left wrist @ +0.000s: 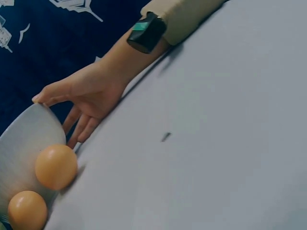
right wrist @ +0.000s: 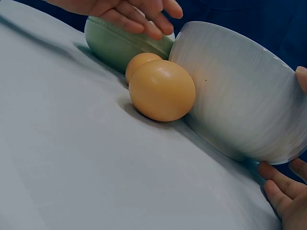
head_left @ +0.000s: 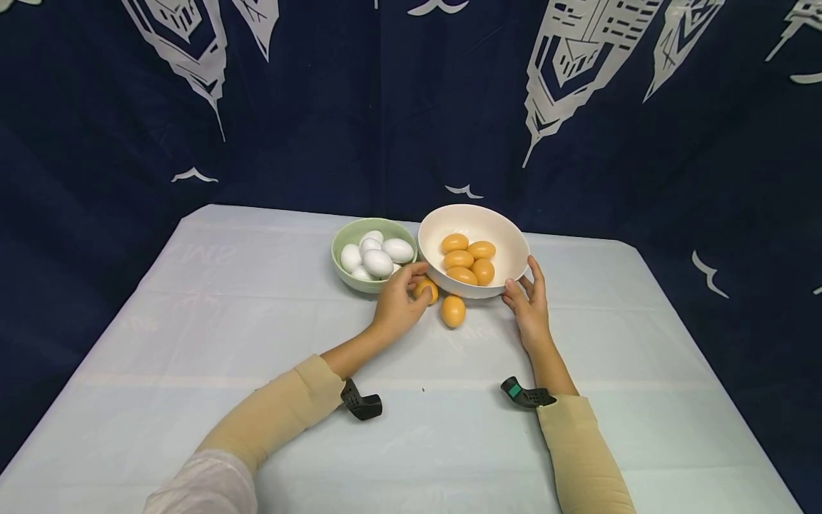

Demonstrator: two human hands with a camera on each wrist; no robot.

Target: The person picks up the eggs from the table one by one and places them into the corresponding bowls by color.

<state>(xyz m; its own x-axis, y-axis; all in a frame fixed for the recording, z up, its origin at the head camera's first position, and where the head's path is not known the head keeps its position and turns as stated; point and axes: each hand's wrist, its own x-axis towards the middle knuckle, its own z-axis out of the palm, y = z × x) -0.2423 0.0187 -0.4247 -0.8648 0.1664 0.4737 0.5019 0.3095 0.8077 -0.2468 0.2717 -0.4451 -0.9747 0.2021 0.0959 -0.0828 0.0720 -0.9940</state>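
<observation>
My right hand [head_left: 529, 307] grips the right side of a white bowl [head_left: 507, 243], its thumb at the rim and its fingers lower against the outside. Several brown eggs [head_left: 459, 259] lie inside that bowl. On the table in front of it are two more, a nearer brown egg [head_left: 453, 312] and another brown egg [head_left: 427, 290] close to the green bowl [head_left: 347, 275]. My left hand [head_left: 399, 303] hovers over the latter, fingers loosely bent; the right wrist view shows these fingers [right wrist: 139, 21] above the egg, holding nothing.
Several white eggs [head_left: 377, 263] fill the green bowl, which stands directly left of the white one. Both bowls are near the far edge of the white-covered table [head_left: 257, 285]. Behind it hangs a dark blue patterned curtain [head_left: 385, 107].
</observation>
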